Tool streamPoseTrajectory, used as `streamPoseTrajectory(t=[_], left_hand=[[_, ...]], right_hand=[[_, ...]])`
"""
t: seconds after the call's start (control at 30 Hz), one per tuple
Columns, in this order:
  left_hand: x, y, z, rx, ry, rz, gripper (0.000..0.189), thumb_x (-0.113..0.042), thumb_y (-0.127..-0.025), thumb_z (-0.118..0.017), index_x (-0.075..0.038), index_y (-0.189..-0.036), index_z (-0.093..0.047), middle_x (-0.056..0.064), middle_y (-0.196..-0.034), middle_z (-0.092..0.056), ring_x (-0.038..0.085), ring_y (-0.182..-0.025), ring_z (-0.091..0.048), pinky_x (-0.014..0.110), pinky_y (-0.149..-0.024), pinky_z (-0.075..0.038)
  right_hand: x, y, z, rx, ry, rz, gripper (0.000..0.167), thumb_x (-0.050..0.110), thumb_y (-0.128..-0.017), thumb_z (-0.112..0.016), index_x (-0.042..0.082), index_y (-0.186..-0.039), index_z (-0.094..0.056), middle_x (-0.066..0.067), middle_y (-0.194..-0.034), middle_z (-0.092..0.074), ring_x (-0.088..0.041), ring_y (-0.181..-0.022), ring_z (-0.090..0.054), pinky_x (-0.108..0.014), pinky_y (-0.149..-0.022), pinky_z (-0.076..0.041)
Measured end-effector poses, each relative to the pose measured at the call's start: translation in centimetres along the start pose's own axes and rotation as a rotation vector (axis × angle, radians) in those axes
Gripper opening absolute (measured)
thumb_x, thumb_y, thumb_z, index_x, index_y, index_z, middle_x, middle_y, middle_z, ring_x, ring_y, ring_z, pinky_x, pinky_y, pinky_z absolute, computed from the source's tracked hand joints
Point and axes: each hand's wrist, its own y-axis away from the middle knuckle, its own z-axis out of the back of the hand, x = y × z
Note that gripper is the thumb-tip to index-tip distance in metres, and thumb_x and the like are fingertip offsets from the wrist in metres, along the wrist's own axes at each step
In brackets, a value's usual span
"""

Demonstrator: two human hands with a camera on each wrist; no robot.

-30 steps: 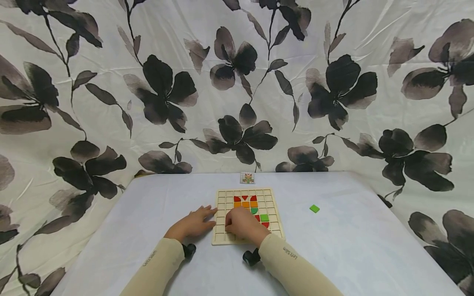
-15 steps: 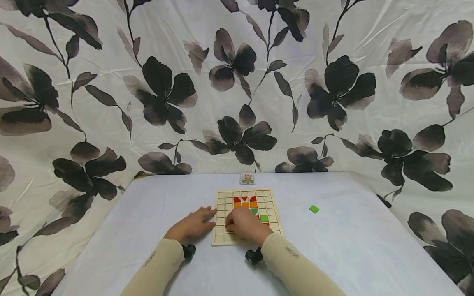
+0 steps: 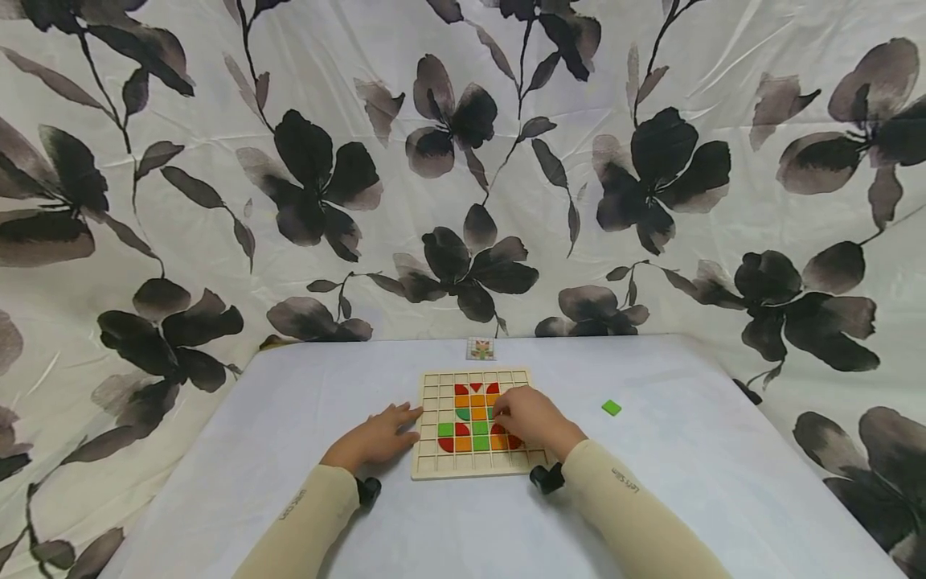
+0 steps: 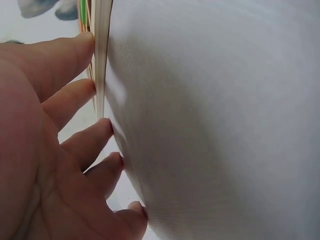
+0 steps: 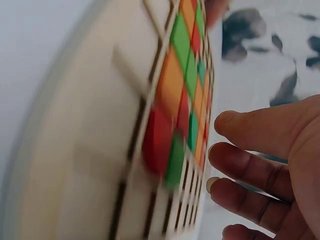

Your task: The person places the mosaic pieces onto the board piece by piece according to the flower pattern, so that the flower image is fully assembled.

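Note:
A pale wooden grid board lies on the table, its squares partly filled with red, orange and green tiles. Against its left edge rest the thumb and index fingertips of my left hand, the other fingers spread on the white cloth. The left wrist view shows this hand beside the board's side, holding nothing. Over the board's right part hovers my right hand, covering some squares. In the right wrist view that hand has loosely bent fingers, apart from the tiles and with nothing between them.
A loose green square tile lies on the white cloth right of the board. Behind the board is a small pattern card with a similar coloured design. A floral curtain hangs beyond the table's far edge.
My right hand has moved right and slightly away from me, uncovering the left and middle tiles of the pattern. The left hand stays at the board's edge.

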Motion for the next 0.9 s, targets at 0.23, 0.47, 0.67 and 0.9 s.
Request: streamPoseTrajectory(t=[0.23, 0.47, 0.67, 0.9], left_hand=[[-0.1, 0.0, 0.3, 0.008, -0.006, 0.004, 0.057, -0.039, -0.096, -0.057, -0.024, -0.148, -0.041, 0.009, -0.158, -0.032, 0.038, -0.148, -0.02, 0.061, -0.117, -0.018], [-0.5, 0.3, 0.3, 0.014, 0.006, 0.024, 0.057, -0.039, -0.095, -0.057, -0.024, -0.148, -0.042, 0.008, -0.158, -0.033, 0.038, -0.148, -0.02, 0.063, -0.116, -0.019], [-0.7, 0.5, 0.3, 0.009, 0.007, 0.029, 0.057, -0.04, -0.095, -0.058, -0.026, -0.148, -0.042, 0.007, -0.158, -0.033, 0.037, -0.149, -0.02, 0.063, -0.116, -0.019], [-0.3, 0.3, 0.2, 0.001, 0.007, 0.026, 0.057, -0.039, -0.095, -0.058, -0.025, -0.148, -0.042, 0.007, -0.158, -0.033, 0.037, -0.149, -0.02, 0.063, -0.116, -0.019]], right_hand=[[-4.3, 1.0, 2.1, -0.031, 0.023, -0.147, 0.012, 0.016, -0.091, -0.066, 0.014, -0.099, -0.075, 0.002, -0.093, -0.069, -0.014, -0.083, -0.057, -0.036, -0.082, -0.052], [-8.3, 2.2, 3.5, -0.018, 0.062, -0.261, 0.017, 0.018, -0.088, -0.069, 0.014, -0.105, -0.073, -0.004, -0.1, -0.067, -0.019, -0.091, -0.06, -0.042, -0.085, -0.052], [-11.0, 3.6, 4.3, -0.014, 0.08, -0.351, 0.03, 0.02, -0.087, -0.069, 0.008, -0.114, -0.069, -0.014, -0.114, -0.066, -0.031, -0.105, -0.062, -0.051, -0.092, -0.05], [-12.8, 5.2, 5.0, -0.005, 0.103, -0.424, 0.044, 0.02, -0.085, -0.065, -0.001, -0.123, -0.063, -0.023, -0.127, -0.06, -0.043, -0.117, -0.057, -0.059, -0.095, -0.046]])
